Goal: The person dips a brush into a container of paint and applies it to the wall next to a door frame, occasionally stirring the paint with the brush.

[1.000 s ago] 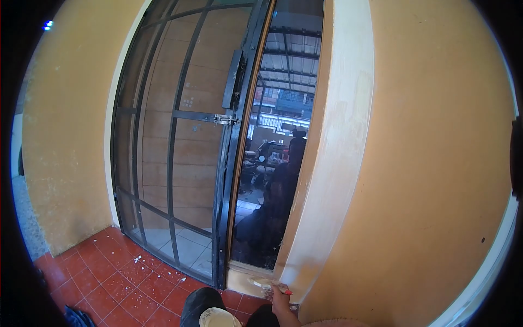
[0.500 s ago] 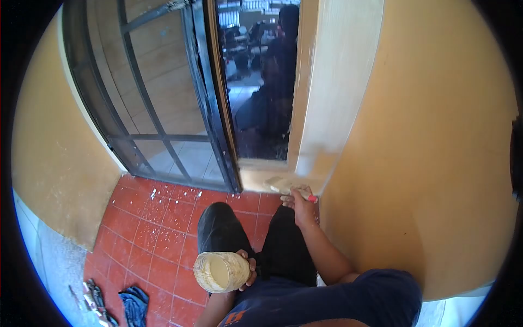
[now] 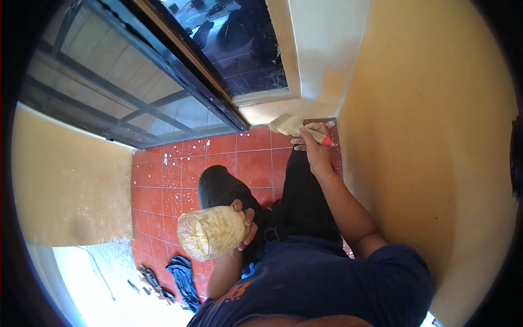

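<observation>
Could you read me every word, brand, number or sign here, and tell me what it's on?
"8", or possibly a similar-looking letter: orange print on the dark blue shirt; the mark beside it is unclear.
Smaller lettering beneath it: too small and blurred to read.
Paintbrush and container: no readable text.

The right hand (image 3: pixel 316 143) reaches farther from the torso (image 3: pixel 327 278) than the left hand (image 3: pixel 248 225), its fingers bent in a grip. Behind it the wrist looks nearly straight, and the right forearm (image 3: pixel 348 204) runs back to a bent elbow. The left hand is nearer the body, its fingers curled in a firm hold, fingertips showing; its wrist is mostly hidden. The left forearm (image 3: pixel 223 275) rises toward it from behind. The hands are well apart, with the right thigh (image 3: pixel 308 199) between them.
</observation>
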`<state>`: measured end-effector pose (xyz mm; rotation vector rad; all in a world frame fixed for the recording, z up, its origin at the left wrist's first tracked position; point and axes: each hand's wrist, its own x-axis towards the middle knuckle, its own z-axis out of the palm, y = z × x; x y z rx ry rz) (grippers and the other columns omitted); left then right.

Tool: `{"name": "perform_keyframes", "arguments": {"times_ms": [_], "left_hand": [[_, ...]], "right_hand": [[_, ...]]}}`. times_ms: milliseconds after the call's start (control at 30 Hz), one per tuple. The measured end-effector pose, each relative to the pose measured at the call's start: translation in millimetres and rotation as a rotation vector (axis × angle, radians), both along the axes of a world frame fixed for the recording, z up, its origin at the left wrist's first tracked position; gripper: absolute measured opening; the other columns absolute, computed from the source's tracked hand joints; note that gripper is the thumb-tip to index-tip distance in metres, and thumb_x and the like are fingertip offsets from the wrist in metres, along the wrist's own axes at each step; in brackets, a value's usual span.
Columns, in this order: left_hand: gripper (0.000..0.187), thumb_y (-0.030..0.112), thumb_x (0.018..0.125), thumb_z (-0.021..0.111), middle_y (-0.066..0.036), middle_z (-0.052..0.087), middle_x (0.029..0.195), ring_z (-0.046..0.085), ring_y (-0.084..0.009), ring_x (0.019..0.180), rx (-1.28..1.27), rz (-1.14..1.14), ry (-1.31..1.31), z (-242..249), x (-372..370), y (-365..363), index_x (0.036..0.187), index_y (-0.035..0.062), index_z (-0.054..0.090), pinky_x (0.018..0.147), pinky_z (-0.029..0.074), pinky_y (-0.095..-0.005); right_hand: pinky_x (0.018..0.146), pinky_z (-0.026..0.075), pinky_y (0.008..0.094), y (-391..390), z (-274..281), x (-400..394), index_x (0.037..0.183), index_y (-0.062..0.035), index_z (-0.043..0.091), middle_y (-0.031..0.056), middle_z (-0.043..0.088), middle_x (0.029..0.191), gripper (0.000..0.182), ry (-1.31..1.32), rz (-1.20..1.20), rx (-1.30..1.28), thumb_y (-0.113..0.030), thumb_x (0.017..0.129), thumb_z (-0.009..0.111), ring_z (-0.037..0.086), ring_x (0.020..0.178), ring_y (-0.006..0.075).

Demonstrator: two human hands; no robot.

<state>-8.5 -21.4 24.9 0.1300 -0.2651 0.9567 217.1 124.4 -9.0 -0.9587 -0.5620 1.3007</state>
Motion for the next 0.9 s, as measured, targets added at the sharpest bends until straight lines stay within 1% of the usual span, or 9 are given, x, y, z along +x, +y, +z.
{"name": "perform_keyframes", "arguments": {"times_ms": [67, 167, 333, 500, 700, 733, 800, 867, 900], "left_hand": [[0.044, 0.029, 0.087, 0.054, -0.024, 0.042, 0.106, 0.055, -0.0434, 0.077, 0.101, 0.000, 0.029, 11, 10, 11, 0.120, 0.0056, 0.035, 0.050, 0.056, -0.0388], [0.043, 0.028, 0.088, 0.052, -0.023, 0.044, 0.106, 0.056, -0.0451, 0.079, 0.079, -0.071, -0.021, 24, 13, 37, 0.121, 0.0059, 0.035, 0.051, 0.057, -0.0400], [0.041, 0.028, 0.088, 0.051, -0.024, 0.046, 0.104, 0.057, -0.0451, 0.078, -0.050, -0.048, -0.015, 8, 14, 73, 0.120, 0.0053, 0.038, 0.052, 0.058, -0.0411], [0.045, 0.031, 0.087, 0.054, -0.025, 0.046, 0.105, 0.058, -0.0434, 0.071, 0.149, -0.178, 0.070, -14, 15, 128, 0.120, 0.0042, 0.038, 0.047, 0.056, -0.0383], [0.055, 0.039, 0.084, 0.055, -0.026, 0.042, 0.109, 0.054, -0.0451, 0.082, 0.156, -0.176, 0.006, -42, 25, 189, 0.121, 0.0023, 0.036, 0.045, 0.055, -0.0387], [0.055, 0.039, 0.084, 0.055, -0.026, 0.042, 0.109, 0.054, -0.0451, 0.082, 0.155, -0.188, 0.001, -44, 26, 201, 0.121, 0.0023, 0.036, 0.045, 0.055, -0.0387], [0.060, 0.039, 0.083, 0.056, -0.025, 0.039, 0.112, 0.053, -0.0448, 0.085, 0.135, -0.225, -0.058, -45, 28, 226, 0.126, 0.0021, 0.034, 0.047, 0.056, -0.0396], [0.062, 0.038, 0.085, 0.054, -0.024, 0.038, 0.116, 0.052, -0.0438, 0.086, 0.189, -0.250, -0.061, -46, 33, 248, 0.131, 0.0034, 0.033, 0.049, 0.057, -0.0403], [0.062, 0.041, 0.085, 0.051, -0.026, 0.036, 0.118, 0.051, -0.0458, 0.090, 0.165, -0.223, -0.107, -49, 37, 259, 0.132, 0.0045, 0.033, 0.055, 0.057, -0.0444]], "right_hand": [[0.050, 0.050, 0.0242, -2, -5, 7, 0.096, -0.0054, 0.045, 0.0108, 0.061, 0.084, 0.017, -0.019, 0.056, 0.012, -0.008, 0.086, 0.058, 0.064, 0.065, 0.0163], [0.050, 0.050, 0.0237, 2, 0, -1, 0.095, -0.0054, 0.046, 0.0113, 0.061, 0.084, 0.016, -0.004, 0.063, -0.001, -0.008, 0.085, 0.059, 0.064, 0.066, 0.0160], [0.052, 0.051, 0.0246, 8, -23, -3, 0.094, -0.0035, 0.046, 0.0119, 0.061, 0.084, 0.017, -0.070, 0.067, -0.078, -0.008, 0.085, 0.059, 0.064, 0.067, 0.0163], [0.055, 0.053, 0.0276, 6, -40, -4, 0.096, -0.0035, 0.044, 0.0138, 0.061, 0.087, 0.016, -0.134, 0.121, -0.218, -0.006, 0.086, 0.056, 0.065, 0.070, 0.0205], [0.055, 0.053, 0.0292, 15, -31, 8, 0.095, -0.0027, 0.046, 0.0140, 0.061, 0.087, 0.013, -0.210, -0.014, -0.195, -0.006, 0.087, 0.054, 0.064, 0.071, 0.0212], [0.058, 0.053, 0.0283, 14, -29, 13, 0.095, -0.0024, 0.047, 0.0120, 0.060, 0.087, 0.014, -0.218, -0.041, -0.192, -0.008, 0.086, 0.056, 0.063, 0.072, 0.0189], [0.061, 0.053, 0.0275, 17, -24, 26, 0.096, -0.0020, 0.048, 0.0099, 0.059, 0.087, 0.016, -0.225, -0.087, -0.182, -0.009, 0.086, 0.058, 0.061, 0.073, 0.0165], [0.061, 0.052, 0.0268, 21, -20, 39, 0.095, -0.0028, 0.047, 0.0076, 0.056, 0.087, 0.015, -0.368, -0.257, -0.100, -0.008, 0.085, 0.058, 0.059, 0.076, 0.0140], [0.061, 0.052, 0.0268, 25, -15, 47, 0.095, -0.0028, 0.047, 0.0076, 0.056, 0.087, 0.015, -0.366, -0.290, -0.091, -0.008, 0.085, 0.058, 0.059, 0.076, 0.0140]]}}
